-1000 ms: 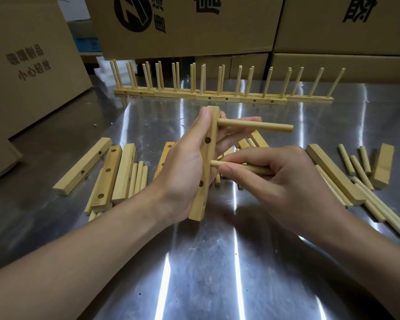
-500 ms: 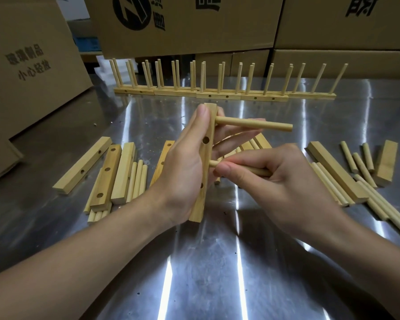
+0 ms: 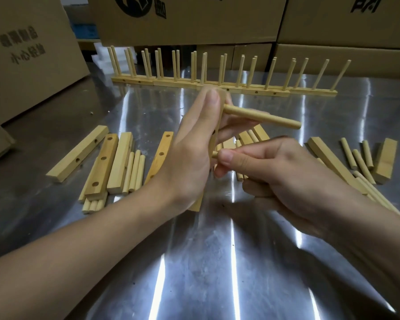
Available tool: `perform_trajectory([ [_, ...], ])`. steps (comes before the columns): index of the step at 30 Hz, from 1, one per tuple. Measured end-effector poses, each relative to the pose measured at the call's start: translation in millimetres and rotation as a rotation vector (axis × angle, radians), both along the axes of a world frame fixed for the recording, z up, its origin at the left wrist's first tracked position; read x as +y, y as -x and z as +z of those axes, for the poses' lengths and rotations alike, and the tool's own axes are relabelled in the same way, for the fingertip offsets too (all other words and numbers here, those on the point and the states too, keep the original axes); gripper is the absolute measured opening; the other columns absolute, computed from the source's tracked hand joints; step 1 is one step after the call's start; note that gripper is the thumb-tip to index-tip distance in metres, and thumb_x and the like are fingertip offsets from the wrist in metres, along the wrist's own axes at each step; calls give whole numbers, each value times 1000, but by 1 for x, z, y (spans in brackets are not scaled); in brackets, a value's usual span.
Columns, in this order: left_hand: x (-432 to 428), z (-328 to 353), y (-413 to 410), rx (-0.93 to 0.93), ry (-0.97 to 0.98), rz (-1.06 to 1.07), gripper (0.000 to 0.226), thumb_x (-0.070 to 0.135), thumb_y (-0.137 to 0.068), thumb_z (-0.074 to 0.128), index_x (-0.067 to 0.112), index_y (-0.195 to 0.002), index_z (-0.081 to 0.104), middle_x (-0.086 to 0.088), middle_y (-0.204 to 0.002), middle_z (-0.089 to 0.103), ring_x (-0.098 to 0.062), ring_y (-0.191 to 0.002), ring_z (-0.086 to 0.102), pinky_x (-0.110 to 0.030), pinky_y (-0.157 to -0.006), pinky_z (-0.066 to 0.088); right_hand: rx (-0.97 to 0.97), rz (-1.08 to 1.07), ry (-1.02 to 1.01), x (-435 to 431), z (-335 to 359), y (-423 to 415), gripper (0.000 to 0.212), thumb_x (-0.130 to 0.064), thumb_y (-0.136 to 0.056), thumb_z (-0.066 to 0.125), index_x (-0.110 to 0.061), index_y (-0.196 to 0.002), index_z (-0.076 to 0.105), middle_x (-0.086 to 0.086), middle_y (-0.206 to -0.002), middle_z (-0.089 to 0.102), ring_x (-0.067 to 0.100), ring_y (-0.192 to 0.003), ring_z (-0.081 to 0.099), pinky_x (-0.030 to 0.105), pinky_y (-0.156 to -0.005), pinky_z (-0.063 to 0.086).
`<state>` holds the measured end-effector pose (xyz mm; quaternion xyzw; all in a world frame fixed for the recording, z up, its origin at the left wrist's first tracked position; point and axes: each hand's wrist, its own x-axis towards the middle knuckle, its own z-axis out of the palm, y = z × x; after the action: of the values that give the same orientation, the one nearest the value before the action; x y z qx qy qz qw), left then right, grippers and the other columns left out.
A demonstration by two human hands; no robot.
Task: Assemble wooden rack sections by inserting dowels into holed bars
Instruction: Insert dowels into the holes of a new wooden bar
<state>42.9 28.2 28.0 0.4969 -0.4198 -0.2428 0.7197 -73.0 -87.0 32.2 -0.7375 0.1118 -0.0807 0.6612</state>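
My left hand [image 3: 189,158] grips a holed wooden bar [image 3: 216,135] held upright over the steel table, mostly hidden behind the palm. One dowel [image 3: 261,116] sticks out of the bar near its top, pointing right. My right hand [image 3: 270,172] pinches a second dowel [image 3: 215,154] between thumb and fingers; only its tip shows, at the bar's middle. Loose holed bars [image 3: 102,165] and loose dowels [image 3: 134,172] lie to the left, and more bars [image 3: 330,160] and dowels [image 3: 360,162] lie to the right.
A row of finished rack sections [image 3: 217,84] with upright dowels stands across the back of the metal table [image 3: 217,262]. Cardboard boxes [image 3: 28,54] wall the left side and the back.
The held bar has turned so its holed face points away from me, and the inserted dowel now slopes down to the right. My right hand has slid along its dowel toward the bar.
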Motion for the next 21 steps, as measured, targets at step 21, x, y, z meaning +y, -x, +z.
perform_trajectory([
  [21, -4, -3, -21, 516, -198, -143, 56, 51, -114, 32, 9, -135, 62, -14, -123, 77, -22, -100, 79, -30, -71, 65, -262, -181, 1353, -12, -13, 1, 31, -44, -109, 39, -24, -106, 63, -11, -90, 63, 17, -68, 57, 43, -53, 48],
])
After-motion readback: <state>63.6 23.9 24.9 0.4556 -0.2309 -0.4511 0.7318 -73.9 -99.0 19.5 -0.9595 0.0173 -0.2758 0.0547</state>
